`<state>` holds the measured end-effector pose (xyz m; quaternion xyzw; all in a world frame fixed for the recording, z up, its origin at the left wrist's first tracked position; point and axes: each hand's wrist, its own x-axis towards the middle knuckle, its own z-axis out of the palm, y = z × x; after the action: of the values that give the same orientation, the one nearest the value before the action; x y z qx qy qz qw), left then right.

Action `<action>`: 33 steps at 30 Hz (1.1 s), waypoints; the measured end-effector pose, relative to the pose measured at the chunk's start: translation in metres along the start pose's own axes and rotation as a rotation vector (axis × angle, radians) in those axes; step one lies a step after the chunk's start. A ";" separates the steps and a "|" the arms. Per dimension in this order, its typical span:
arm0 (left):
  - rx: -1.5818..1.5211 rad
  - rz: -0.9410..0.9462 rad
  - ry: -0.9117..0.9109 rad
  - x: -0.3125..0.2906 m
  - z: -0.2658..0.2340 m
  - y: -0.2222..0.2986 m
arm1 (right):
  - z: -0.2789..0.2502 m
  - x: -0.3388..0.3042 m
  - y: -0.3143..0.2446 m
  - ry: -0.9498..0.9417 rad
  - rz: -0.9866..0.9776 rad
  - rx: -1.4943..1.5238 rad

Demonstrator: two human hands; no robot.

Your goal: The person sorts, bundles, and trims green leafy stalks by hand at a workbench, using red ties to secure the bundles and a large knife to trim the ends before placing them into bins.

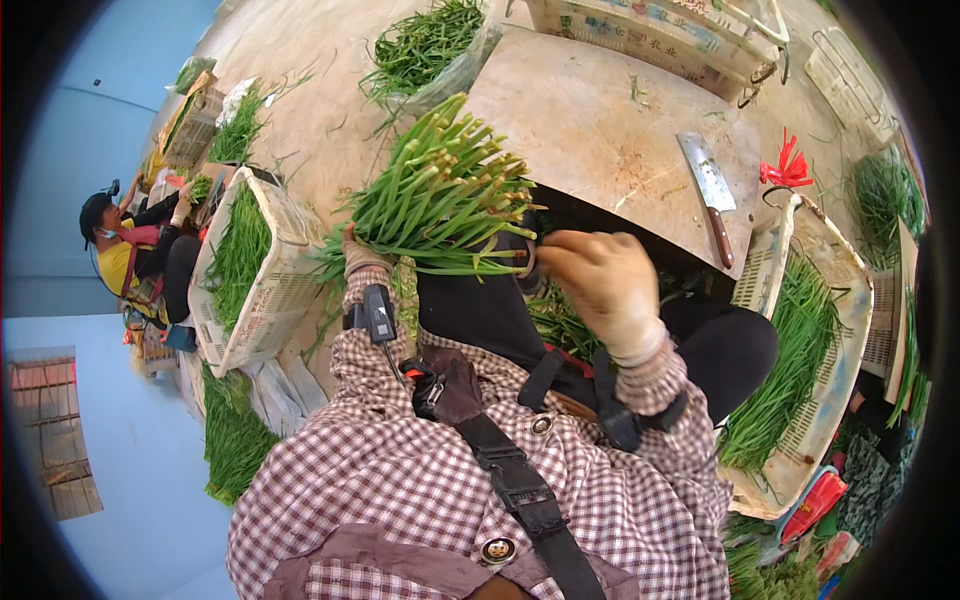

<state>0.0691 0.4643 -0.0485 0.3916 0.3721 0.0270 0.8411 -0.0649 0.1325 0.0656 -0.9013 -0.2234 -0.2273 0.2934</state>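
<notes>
**Green stalks bunched over the lap**

Far left: a second person (pixel 125 255) sits low on the floor, hands in greens beside a pale crate.

Left crate (pixel 262 290), tilted, holds a lying layer of cut greens; more greens sit loose on the floor below it.

Left hand (pixel 362 258): mostly hidden under the bunch; it grips the bunch's lower end from beneath, fingers closed round the stalks as far as can be seen.

Bunch (pixel 440 195): long green stalks with pale tips, fanned up and to the right, held over the lap, its tips overlapping the near edge of the board.

Right hand (pixel 600 280): back toward the camera, fingers curled and touching the stalk ends at the bunch's right side; whether it pinches a stalk cannot be told.

Board (pixel 600 120): worn, pale, just beyond the knees. Cleaver (pixel 710 195) lies flat on its right part, handle toward the person.

Red ties (pixel 788 170) sit just right of the board.

Right crate (pixel 800 350), also filled with greens, stands beside the right knee.
</notes>
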 end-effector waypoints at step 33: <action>0.021 0.526 -0.293 -0.070 0.075 0.043 | 0.073 -0.016 0.090 0.166 0.675 0.296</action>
<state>0.0784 0.4227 0.0545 0.4831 0.1326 0.1834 0.8458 -0.0089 0.1086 -0.0342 -0.8505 0.0803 -0.1554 0.4960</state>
